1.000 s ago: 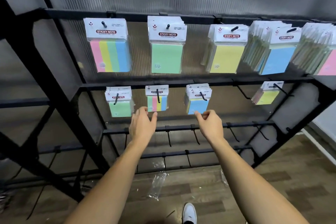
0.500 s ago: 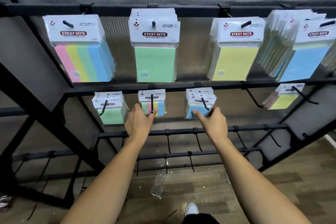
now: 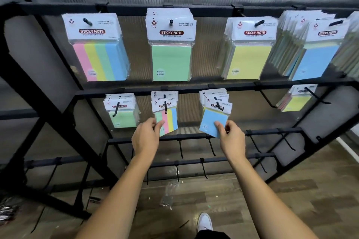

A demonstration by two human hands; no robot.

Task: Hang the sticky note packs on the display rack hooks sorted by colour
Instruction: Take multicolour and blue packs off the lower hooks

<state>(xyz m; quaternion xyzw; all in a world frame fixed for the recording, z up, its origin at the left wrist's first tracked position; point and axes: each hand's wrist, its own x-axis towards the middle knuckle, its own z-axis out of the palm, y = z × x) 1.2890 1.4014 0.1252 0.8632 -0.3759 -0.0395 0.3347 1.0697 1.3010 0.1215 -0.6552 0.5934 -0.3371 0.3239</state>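
Left hand (image 3: 146, 135) pinches the small striped pack (image 3: 168, 120), right hand (image 3: 231, 135) the small blue pack (image 3: 212, 123); both grips probably straightening hung packs, easing square next

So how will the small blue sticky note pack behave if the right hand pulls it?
The small blue sticky note pack probably swings freely, since it already hangs tilted on its hook. Its glossy wrap may slip under the right hand. It looks light and fairly stiff.
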